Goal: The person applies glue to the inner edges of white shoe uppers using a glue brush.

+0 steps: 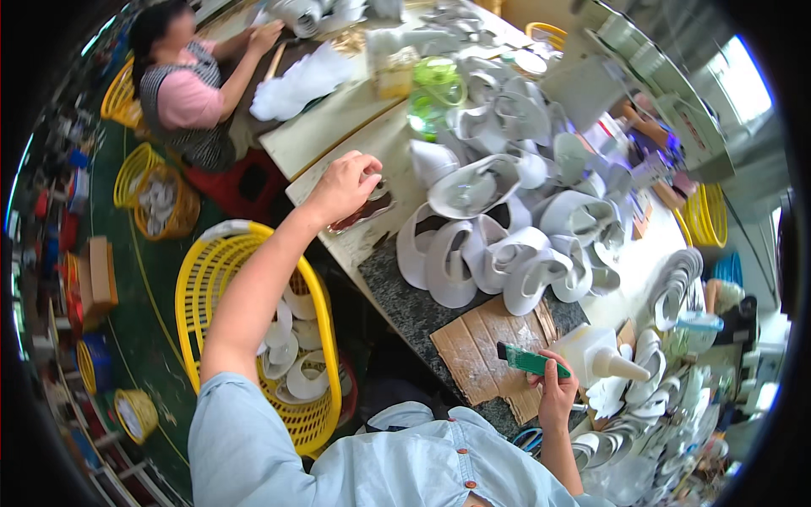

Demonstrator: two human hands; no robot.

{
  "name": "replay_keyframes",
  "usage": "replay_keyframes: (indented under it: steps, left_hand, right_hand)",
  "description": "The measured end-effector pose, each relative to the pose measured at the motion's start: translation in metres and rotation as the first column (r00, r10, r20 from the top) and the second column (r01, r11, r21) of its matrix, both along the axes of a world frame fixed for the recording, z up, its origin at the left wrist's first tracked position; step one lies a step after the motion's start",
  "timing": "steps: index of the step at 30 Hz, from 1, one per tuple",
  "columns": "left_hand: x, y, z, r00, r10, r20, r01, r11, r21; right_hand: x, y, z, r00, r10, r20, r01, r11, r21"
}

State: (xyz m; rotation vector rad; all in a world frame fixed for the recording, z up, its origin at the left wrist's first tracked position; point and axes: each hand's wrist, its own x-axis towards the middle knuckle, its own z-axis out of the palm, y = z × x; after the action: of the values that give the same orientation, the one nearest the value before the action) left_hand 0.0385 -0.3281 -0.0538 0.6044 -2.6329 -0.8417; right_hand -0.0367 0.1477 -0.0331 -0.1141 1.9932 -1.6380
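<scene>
My right hand [556, 395] grips a green-handled brush [539, 363] with a dark tip, held over a worn piece of cardboard [473, 359]. Beside it is a white plastic bottle [583, 348] with a long nozzle. My left arm reaches out to the table's left corner. There my left hand [342, 190] is curled, with fingers and thumb bent together, above a dark red item [359, 218] that looks wrapped in clear plastic. Whatever the fingers hold is hidden. White shoe uppers [481, 253] stand heaped on the table, just beyond the cardboard.
A yellow basket [329, 338] with white pieces stands left of the table, under my left arm. A green clear jug [435, 97] sits behind the uppers. More white pieces [676, 283] are stacked at right. Another person [190, 93] sits at the far left, by white material.
</scene>
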Motion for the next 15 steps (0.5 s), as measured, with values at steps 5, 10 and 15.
replay_keyframes:
  steps: [5,10,15]
  left_hand:
    - [-0.122,0.063,0.012,0.954,0.014,-0.299,0.010,0.997,0.076]
    - [-0.185,0.109,-0.009,0.970,-0.149,-0.191,0.094,0.958,-0.272]
    - [-0.161,0.127,0.024,0.928,-0.272,-0.255,0.212,0.947,-0.240]
  right_hand:
    - [0.008,0.026,0.010,0.985,-0.172,-0.024,0.170,0.981,-0.092]
    - [0.009,0.041,0.018,0.965,-0.262,-0.017,0.261,0.964,-0.061]
    - [0.009,0.052,0.020,0.933,-0.349,-0.084,0.343,0.936,-0.078]
